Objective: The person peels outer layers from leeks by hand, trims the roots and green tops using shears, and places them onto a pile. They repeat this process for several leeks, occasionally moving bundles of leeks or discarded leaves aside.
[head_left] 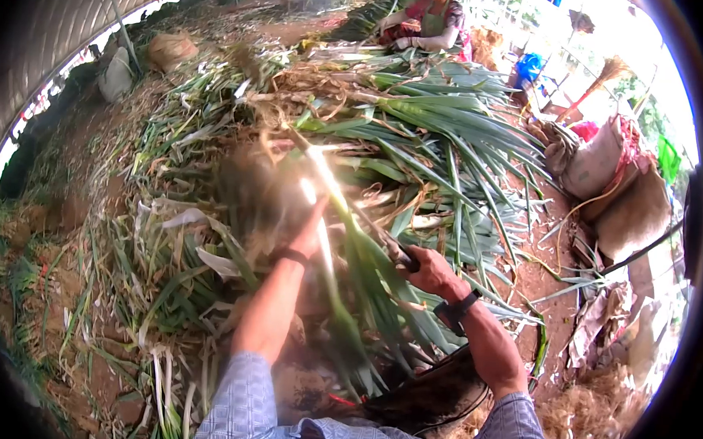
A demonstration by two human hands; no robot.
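My left hand (312,227), partly lost in glare and blur, is closed around the white stem of large green onions (333,189). Their white ends point up and away, while the green leaves hang down between my forearms toward my lap. My right hand (434,272) is wrapped around the dark handle of a thin rod-like tool (382,238). The rod runs up and left along the onion stems. Just beyond both hands lies a large pile of green onions (442,121), roots to the left and leaves to the right. A hazy blur covers the stems left of my hand.
Stripped leaves and skins (153,274) heap up on the left. Another person (434,31) sits behind the pile, hands at more onions. Full sacks (609,164) stand at right, near a broom (601,81) and a thin yellowish hose (561,236). Fibrous roots (594,407) lie lower right.
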